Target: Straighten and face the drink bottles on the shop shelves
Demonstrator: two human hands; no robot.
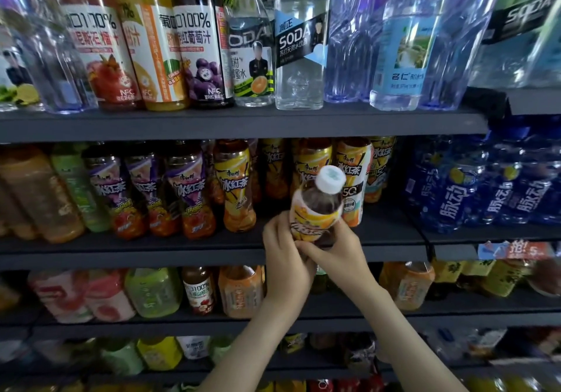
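Currently clamped together low on tilted tea bottle: left hand, right hand. Likely hazard: toppling upright bottles just beyond hands if base set down crooked.

Dark shelves, rows of bottles

Both arms reach up; left hand and right hand grip one bottle.

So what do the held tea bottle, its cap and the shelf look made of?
Tea bottle: likely clear plastic, brown drink showing through, glossy printed wrap. Cap: opaque white plastic, ribbed side. Shelf: probably painted metal, matte dark grey.
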